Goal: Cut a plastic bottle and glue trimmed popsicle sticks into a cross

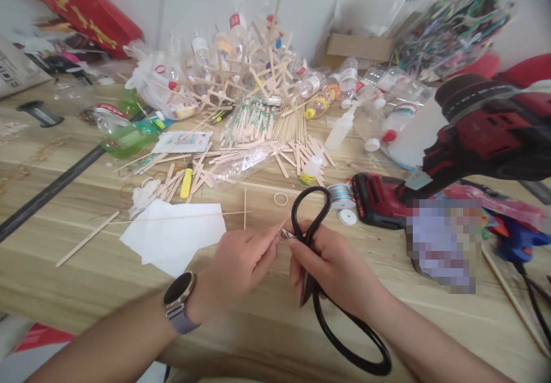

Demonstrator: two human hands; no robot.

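Here, glossy black, wide-looped scissors (pixel 307 236) in the right hand (pixel 342 262), fingers (pixel 310 258) around them, thin stick (pixel 282 225) in the left hand (pixel 243 261).

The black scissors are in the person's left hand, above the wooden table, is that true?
Not quite: the head view shows the black scissors in the person's right hand, above the wooden table.

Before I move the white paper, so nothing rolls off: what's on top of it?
One thin stick lies across the white paper, overhanging both sides. Anything underneath is covered from view.
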